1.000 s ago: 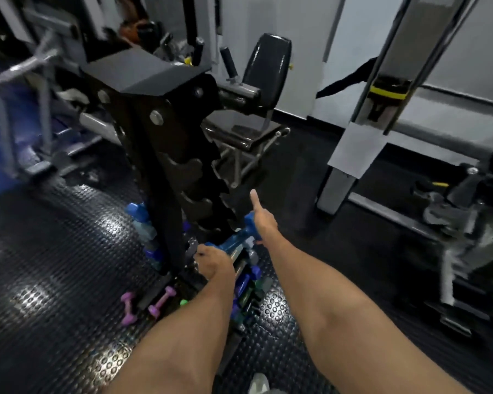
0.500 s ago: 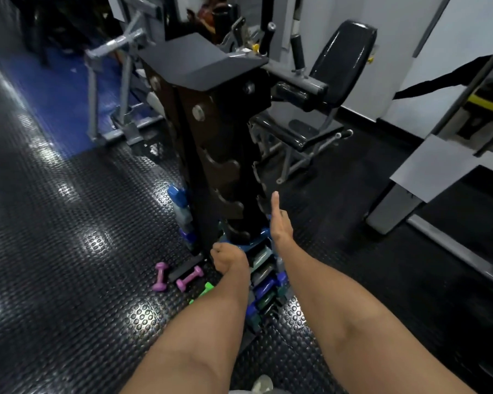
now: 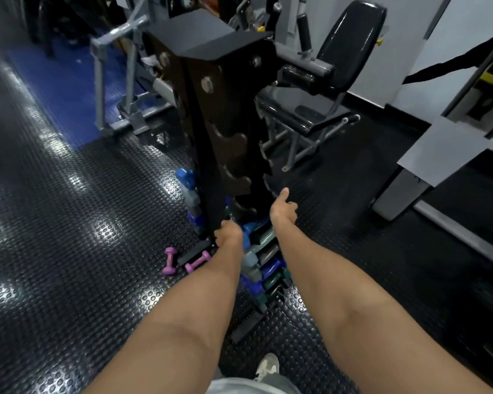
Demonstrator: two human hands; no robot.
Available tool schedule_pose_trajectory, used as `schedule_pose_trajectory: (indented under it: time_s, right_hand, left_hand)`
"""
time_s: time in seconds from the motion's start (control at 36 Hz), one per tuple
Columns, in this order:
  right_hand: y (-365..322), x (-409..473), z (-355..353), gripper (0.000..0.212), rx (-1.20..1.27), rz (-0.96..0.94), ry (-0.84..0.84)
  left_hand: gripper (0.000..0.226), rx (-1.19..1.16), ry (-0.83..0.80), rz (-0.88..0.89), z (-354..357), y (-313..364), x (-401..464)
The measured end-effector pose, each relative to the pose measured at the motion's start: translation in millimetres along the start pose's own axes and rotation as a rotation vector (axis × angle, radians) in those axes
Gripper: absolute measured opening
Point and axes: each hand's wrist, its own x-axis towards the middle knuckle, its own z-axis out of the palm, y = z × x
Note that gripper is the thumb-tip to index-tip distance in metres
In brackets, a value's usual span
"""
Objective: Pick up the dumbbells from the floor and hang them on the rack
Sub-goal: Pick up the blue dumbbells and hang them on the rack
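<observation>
The tall black dumbbell rack point(image 3: 225, 115) stands ahead of me, its lower slots filled with blue, grey and green dumbbells. A blue dumbbell point(image 3: 251, 226) lies in a low slot between my hands. My left hand point(image 3: 228, 235) is curled in a fist round its left end. At the dumbbell's right end, my right hand point(image 3: 282, 213) has its thumb straight and fingers loosely bent, with nothing visible in its grasp. Two small pink dumbbells point(image 3: 170, 260) point(image 3: 197, 261) lie on the floor left of the rack's foot.
Studded black rubber floor point(image 3: 69, 251) stretches to the left. A seated exercise machine point(image 3: 325, 89) stands behind the rack. A grey machine frame point(image 3: 404, 177) is at the right, another grey frame point(image 3: 125, 89) on a blue mat at the back left. My shoe point(image 3: 268, 368) is below.
Both hands lowered the blue dumbbell from mid-air into a low rack slot. My view rose and turned, bringing the rack to centre.
</observation>
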Motion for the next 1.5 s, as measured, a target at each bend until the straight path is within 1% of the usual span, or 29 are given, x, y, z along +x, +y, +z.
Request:
schedule_pose_trajectory:
  time_s: [0.17, 0.28, 0.33, 0.44, 0.56, 0.64, 0.72, 0.81, 0.86, 0.94, 1.0, 1.19, 1.33, 1.44, 1.5]
  right_hand:
    - [9, -16, 5, 0.065, 0.018, -0.033, 0.051]
    - [12, -35, 1, 0.048, -0.08, -0.078, 0.127]
    - [18, -48, 4, 0.041, -0.127, -0.101, 0.192]
    - [40, -80, 21, 0.039, -0.009, -0.099, 0.341]
    - [59, -116, 49, 0.037, 0.058, -0.1, 0.465]
    - [71, -147, 76, 0.037, 0.133, -0.091, 0.515]
    - [85, -176, 102, 0.039, 0.161, -0.054, 0.53]
    - [98, -203, 128, 0.042, 0.211, -0.032, 0.537]
    - [106, -221, 148, 0.041, 0.23, -0.02, 0.518]
    - [116, -239, 171, 0.038, 0.239, 0.018, 0.471]
    - [119, -247, 189, 0.037, 0.253, 0.035, 0.472]
    - [113, -245, 248, 0.038, 0.327, 0.069, 0.441]
    - [92, -224, 300, 0.037, 0.363, 0.089, 0.427]
    - [80, -212, 338, 0.037, 0.375, 0.143, 0.376]
    - [75, -205, 355, 0.036, 0.384, 0.161, 0.37]
  left_hand:
    - [0.05, 0.151, -0.09, 0.109, -40, 13, 0]
    - [0.05, 0.178, -0.155, 0.149, -62, 11, 13]
    - [0.049, 0.187, -0.188, 0.156, -77, 7, 17]
    - [0.049, 0.208, -0.241, 0.198, -109, -1, 25]
    - [0.048, 0.28, -0.281, 0.25, -150, -4, 35]
    - [0.047, 0.331, -0.301, 0.285, -192, -3, 42]
    - [0.047, 0.331, -0.332, 0.309, -236, 6, 47]
    - [0.057, 0.355, -0.365, 0.291, -274, 15, 55]
    - [0.06, 0.367, -0.375, 0.284, -298, 19, 64]
    - [0.056, 0.434, -0.37, 0.314, -324, 19, 77]
    - [0.054, 0.487, -0.369, 0.336, -339, 23, 90]
    - [0.058, 0.656, -0.368, 0.328, -373, 50, 153]
    - [0.048, 0.738, -0.35, 0.399, -382, 88, 192]
    - [0.045, 0.932, -0.323, 0.479, -388, 115, 226]
    - [0.046, 0.983, -0.329, 0.478, -387, 128, 247]
